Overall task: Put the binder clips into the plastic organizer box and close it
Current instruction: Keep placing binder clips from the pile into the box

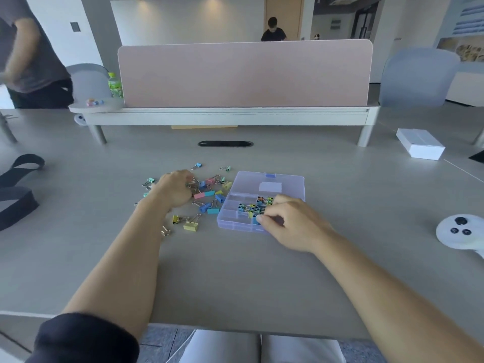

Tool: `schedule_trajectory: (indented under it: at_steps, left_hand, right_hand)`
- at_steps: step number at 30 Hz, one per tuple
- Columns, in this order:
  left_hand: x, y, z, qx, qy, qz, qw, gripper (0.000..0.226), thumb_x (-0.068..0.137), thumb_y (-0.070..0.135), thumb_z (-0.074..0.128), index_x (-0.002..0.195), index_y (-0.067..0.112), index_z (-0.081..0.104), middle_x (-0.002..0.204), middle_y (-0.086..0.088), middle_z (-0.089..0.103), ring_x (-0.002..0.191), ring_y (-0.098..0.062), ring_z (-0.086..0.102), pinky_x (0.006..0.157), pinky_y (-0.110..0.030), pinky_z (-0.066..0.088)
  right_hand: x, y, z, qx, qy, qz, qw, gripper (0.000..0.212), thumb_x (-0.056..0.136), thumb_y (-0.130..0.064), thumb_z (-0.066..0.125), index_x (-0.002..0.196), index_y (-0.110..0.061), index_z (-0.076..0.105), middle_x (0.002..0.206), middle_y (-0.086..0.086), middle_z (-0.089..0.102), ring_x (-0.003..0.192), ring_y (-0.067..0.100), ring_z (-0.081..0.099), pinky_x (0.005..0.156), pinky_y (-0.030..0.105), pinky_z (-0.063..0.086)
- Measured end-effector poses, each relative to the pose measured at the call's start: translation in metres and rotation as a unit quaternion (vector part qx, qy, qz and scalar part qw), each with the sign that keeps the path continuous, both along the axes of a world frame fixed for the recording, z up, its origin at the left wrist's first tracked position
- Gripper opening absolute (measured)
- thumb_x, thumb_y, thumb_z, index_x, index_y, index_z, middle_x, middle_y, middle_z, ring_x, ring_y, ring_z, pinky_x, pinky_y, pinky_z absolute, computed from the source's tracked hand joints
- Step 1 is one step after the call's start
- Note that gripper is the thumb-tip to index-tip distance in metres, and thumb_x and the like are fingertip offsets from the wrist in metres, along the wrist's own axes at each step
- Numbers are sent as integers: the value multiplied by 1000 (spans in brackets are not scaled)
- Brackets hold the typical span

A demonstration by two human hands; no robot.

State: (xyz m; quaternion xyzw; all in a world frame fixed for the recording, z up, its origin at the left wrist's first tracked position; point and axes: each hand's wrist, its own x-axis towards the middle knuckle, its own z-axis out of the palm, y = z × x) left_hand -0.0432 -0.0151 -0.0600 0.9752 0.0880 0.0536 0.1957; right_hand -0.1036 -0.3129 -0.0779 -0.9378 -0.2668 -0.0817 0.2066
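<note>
A clear purple plastic organizer box [230, 218] lies open on the table, its lid [269, 186] folded back flat behind it. Several small coloured binder clips [255, 207] fill its middle compartments. My right hand [290, 221] rests over the box's right part, thumb and fingers pinched on a blue binder clip [255, 220] at the near edge. To the left lies a loose pile of pastel binder clips [209, 192]. My left hand [174, 188] is curled over the pile's left side, fingers closed among clips there.
A yellow clip [191, 226] and others lie scattered nearer me. A white controller [461, 231] sits at the right, a white box [419, 146] far right, black straps [15, 189] at the left. A pink divider [243, 74] on a raised shelf stands behind.
</note>
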Motion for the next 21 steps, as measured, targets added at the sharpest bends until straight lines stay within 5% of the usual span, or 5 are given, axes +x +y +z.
schedule_trajectory:
  at_steps: [5, 13, 21]
  left_hand:
    - [3, -2, -1, -14, -18, -16, 1000, 46, 83, 11, 50, 124, 30, 58, 123, 9, 63, 113, -21, 55, 90, -36, 51]
    - [9, 0, -3, 35, 2, 2, 999, 46, 78, 21, 52, 121, 34, 59, 112, 7, 66, 114, -24, 52, 96, -37, 47]
    - [13, 9, -3, 8, -31, 28, 999, 43, 79, 19, 65, 121, 26, 61, 115, -5, 61, 96, -25, 59, 74, -30, 50]
  right_hand:
    - [3, -3, 0, 10, -23, -34, 999, 51, 96, -50, 41, 65, -13, 54, 78, -3, 49, 70, 16, 48, 57, 29, 36]
    - [8, -7, -2, 48, 16, -38, 998, 54, 95, -53, 41, 71, -9, 61, 79, -2, 51, 71, 12, 50, 64, 31, 45]
    - [11, -8, -4, 58, 21, -35, 997, 52, 95, -51, 43, 73, -8, 63, 80, -1, 52, 71, 15, 51, 65, 34, 47]
